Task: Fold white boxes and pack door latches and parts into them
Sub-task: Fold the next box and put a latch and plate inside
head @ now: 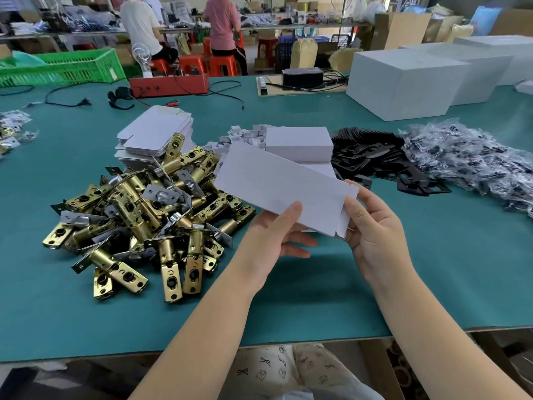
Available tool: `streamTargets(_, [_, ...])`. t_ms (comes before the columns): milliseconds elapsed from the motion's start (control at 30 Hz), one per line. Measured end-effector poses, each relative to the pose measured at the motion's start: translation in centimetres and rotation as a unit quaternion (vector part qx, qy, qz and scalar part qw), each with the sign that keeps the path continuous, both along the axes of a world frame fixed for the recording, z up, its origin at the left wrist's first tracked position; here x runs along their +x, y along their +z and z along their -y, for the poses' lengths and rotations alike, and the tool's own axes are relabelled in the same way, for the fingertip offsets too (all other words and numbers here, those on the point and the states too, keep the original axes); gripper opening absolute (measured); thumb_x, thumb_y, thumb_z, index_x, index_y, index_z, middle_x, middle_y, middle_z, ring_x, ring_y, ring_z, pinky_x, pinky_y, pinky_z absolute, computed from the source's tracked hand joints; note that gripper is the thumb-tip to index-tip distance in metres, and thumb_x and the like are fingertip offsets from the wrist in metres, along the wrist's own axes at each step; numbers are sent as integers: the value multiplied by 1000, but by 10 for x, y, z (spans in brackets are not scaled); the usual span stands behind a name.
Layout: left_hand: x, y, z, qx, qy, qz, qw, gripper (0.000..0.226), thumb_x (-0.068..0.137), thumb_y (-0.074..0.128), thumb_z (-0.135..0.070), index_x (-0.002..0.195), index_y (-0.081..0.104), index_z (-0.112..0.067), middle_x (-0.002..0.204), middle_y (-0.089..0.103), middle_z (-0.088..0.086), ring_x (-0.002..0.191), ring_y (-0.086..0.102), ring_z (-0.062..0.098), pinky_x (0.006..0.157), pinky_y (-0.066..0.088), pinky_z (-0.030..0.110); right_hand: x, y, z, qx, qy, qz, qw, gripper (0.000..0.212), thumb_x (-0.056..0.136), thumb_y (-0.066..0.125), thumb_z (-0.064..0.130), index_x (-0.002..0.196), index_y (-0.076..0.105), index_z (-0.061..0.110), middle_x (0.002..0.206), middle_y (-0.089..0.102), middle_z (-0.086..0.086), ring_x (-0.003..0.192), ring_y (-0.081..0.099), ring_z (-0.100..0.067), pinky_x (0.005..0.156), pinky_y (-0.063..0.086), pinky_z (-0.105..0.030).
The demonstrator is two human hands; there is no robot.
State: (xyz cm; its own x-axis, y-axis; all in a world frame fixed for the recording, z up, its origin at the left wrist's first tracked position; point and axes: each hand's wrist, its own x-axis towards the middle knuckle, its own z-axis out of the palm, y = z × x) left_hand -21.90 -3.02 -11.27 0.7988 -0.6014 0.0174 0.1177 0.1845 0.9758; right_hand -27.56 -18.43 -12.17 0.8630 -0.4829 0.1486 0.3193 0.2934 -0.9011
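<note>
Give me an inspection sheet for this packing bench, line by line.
Surface: teal mat covers the bench.
Job's things: flat white box held above the mat; brass latches piled at left; flat box stack behind them; black plates and bagged parts at right.
Clutter: red case, green crate.
Hands: left hand and right hand both grip the box.
Cables: black cord lies behind the piles.
Surroundings: two people seated at a far bench.
</note>
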Motion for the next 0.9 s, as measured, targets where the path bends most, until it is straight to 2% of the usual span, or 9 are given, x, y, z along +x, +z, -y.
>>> streamTargets(100, [-1, -1, 0, -6, -6, 11, 1000, 51, 70, 64, -51, 107, 62, -17, 87, 74, 6, 69, 69, 21, 56, 55, 29, -1, 0, 1, 8, 14, 3, 1000, 38, 74, 65, 30, 111, 62, 19, 92, 74, 4, 83, 68, -10, 61, 55, -23])
streamTargets(267, [1, -4, 2, 7, 11, 39, 999, 46, 68, 63, -48, 105, 63, -19, 84, 73, 0, 68, 70, 21, 55, 55, 28, -1, 1, 3, -4, 36, 1, 999, 37, 74, 65, 30, 110, 62, 21, 94, 74, 4, 85, 69, -12, 64, 56, -26])
streamTargets(467, [4, -4, 1, -20, 35, 4, 999, 27, 81, 60, -34, 104, 61, -19, 81, 72, 4, 67, 70, 23, 55, 56, 31, -2, 0, -2, -59, 15, -9, 998, 35, 71, 67, 29, 105, 61, 24, 85, 74, 1, 74, 67, -13, 61, 56, -28])
streamTargets(567, [1, -1, 4, -59, 95, 7, 994, 36, 83, 65, -35, 114, 56, -18, 84, 73, -3, 70, 71, 21, 58, 58, 31, 0, 0, -6, -61, 13, 1, 998, 36, 70, 68, 23, 104, 58, 21, 81, 74, 1, 74, 68, -12, 60, 56, -25])
streamTargets(633, [0, -1, 4, -82, 145, 53, 985, 62, 82, 74, -33, 133, 42, -16, 91, 75, -6, 80, 73, 18, 67, 59, 33, 1, 0, -8, -57, 19, 2, 998, 39, 68, 71, 22, 103, 54, 17, 79, 73, 0, 75, 70, -16, 63, 56, -26])
streamTargets(733, [-3, -7, 2, -3, 170, 209, 963, 97, 72, 82, -38, 141, 16, -55, 108, 71, -13, 100, 68, 10, 85, 56, 28, 1, -2, -8, -56, 24, -2, 998, 45, 62, 75, 22, 97, 48, 14, 80, 71, -1, 76, 68, -22, 67, 56, -26])
streamTargets(767, [-5, -7, 2, 34, 157, 256, 953, 101, 71, 82, -39, 139, 12, -62, 113, 68, -17, 103, 65, 6, 87, 54, 23, 1, -2, -7, -56, 26, -6, 998, 47, 60, 77, 24, 95, 47, 15, 79, 70, 0, 75, 67, -21, 67, 55, -26])
streamTargets(833, [-5, -8, 2, 88, 134, 324, 932, 100, 72, 83, -36, 141, 15, -61, 121, 58, -21, 109, 58, -1, 87, 50, 14, 0, -2, -6, -56, 40, -20, 997, 52, 57, 78, 29, 94, 45, 15, 81, 68, 1, 75, 66, -20, 66, 55, -28])
streamTargets(900, [-3, -8, 1, 102, 137, 336, 926, 90, 72, 81, -40, 137, 23, -62, 122, 54, -21, 111, 55, -3, 87, 48, 13, -1, -2, -5, -61, 70, -36, 995, 55, 61, 81, 26, 103, 45, 18, 90, 69, -3, 78, 67, -21, 64, 55, -30])
